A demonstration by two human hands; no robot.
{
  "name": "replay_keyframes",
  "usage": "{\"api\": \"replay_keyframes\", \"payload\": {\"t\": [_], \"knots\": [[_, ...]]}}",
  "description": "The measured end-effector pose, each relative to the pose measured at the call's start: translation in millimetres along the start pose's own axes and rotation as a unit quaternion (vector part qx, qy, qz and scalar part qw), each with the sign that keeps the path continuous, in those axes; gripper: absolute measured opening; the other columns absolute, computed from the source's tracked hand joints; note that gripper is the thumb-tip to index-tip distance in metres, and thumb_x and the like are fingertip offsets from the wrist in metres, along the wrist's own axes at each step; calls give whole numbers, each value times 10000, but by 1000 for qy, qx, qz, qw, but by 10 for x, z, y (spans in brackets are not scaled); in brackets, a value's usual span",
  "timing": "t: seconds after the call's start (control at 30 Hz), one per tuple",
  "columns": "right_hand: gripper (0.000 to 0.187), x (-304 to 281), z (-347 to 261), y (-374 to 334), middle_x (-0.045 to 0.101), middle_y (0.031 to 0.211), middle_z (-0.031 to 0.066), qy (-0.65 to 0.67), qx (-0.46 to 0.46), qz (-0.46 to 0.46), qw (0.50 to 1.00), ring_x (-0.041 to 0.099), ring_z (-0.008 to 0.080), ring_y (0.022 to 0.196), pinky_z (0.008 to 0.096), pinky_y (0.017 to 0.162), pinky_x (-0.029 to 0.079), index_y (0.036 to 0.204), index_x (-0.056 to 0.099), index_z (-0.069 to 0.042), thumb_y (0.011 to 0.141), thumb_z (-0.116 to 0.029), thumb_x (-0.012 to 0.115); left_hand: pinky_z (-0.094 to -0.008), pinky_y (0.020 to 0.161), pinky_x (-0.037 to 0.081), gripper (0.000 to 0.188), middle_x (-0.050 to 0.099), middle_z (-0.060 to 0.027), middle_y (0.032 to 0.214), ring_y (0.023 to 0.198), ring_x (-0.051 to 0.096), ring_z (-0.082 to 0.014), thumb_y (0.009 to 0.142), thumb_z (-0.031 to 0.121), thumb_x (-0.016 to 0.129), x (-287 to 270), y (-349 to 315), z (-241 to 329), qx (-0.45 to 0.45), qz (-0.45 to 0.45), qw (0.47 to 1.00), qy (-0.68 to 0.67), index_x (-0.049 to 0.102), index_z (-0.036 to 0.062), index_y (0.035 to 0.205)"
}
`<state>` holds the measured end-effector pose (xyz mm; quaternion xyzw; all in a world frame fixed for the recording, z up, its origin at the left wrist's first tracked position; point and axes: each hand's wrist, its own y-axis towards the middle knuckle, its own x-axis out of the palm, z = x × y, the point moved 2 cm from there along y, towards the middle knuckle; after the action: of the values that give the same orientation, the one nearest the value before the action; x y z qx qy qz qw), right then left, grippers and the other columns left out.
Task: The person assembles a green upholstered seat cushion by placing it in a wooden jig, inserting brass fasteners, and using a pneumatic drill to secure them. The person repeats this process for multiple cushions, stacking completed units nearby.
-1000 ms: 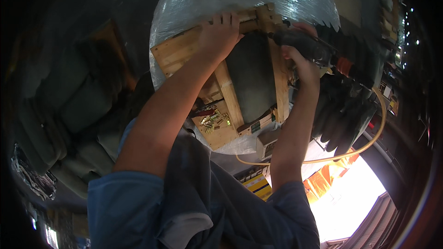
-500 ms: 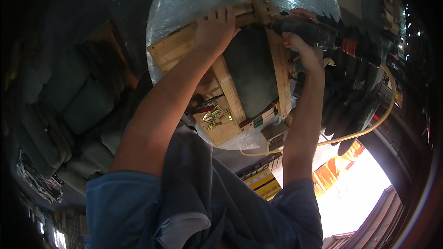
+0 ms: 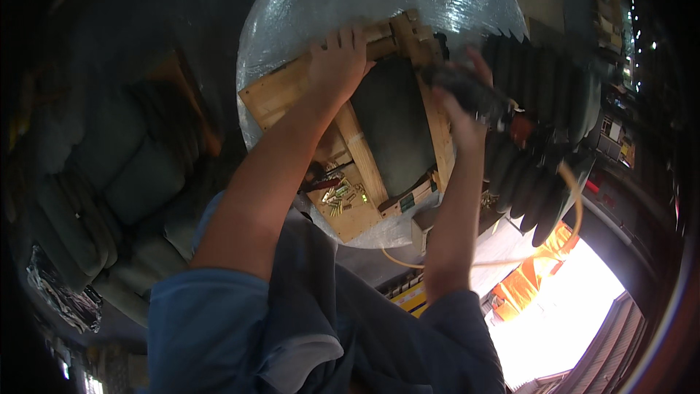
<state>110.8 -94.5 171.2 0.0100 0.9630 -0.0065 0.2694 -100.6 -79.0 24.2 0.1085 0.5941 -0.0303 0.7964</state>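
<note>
My left hand (image 3: 339,66) lies on the far side of a light wooden frame (image 3: 364,160), its fingers stretched over the rail. A dark grey padded panel (image 3: 397,128) sits within the frame. My right hand (image 3: 467,113) is wrapped around a black power drill (image 3: 474,95), blurred by motion, over the frame's right side. Its front end points toward the frame's far right corner; whether it touches the wood cannot be made out. On a board near my left forearm lie several brass-coloured fasteners (image 3: 343,197) and a red-handled tool (image 3: 321,184).
Beneath the frame is a round, plastic-wrapped table (image 3: 292,7). A yellow hose (image 3: 576,204) curves at the right. Dark cushion-like pieces are stacked at the left (image 3: 146,179) and right (image 3: 539,87). Orange sheeting (image 3: 521,288) hangs by a bright opening.
My right hand and the drill have shifted left and slightly nearer, and the hose swung with them. My left hand stays on the frame. The whole view has moved slightly.
</note>
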Motion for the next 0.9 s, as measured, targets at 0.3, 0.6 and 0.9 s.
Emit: {"api": "replay_keyframes", "payload": {"t": [0.3,0.6,0.9], "knots": [[967,213,-285,-2172,666,1281,164,258,134,224,930,727,273,939,360,595,620,1629,372,-151,798,-191,865,-532,907,601,683,666,-152,1324,1189,686,-342,1059,584,622,106,-1,-60,-28,-111,992,-53,548,39,1464],[896,799,-439,-3904,735,1206,210,461,235,414,749,750,320,769,386,516,611,1617,343,-68,835,-140,775,-566,999,590,771,649,-241,1406,1272,661,-451,1076,647,537,116,130,-84,13,-128,990,-64,507,3,1497],[596,958,-978,-4209,689,1277,188,464,166,454,743,743,238,880,351,685,674,1277,525,-64,755,98,761,-557,989,601,874,612,-237,1443,1303,643,-437,1040,742,515,171,117,10,60,-132,989,11,454,24,1536]]}}
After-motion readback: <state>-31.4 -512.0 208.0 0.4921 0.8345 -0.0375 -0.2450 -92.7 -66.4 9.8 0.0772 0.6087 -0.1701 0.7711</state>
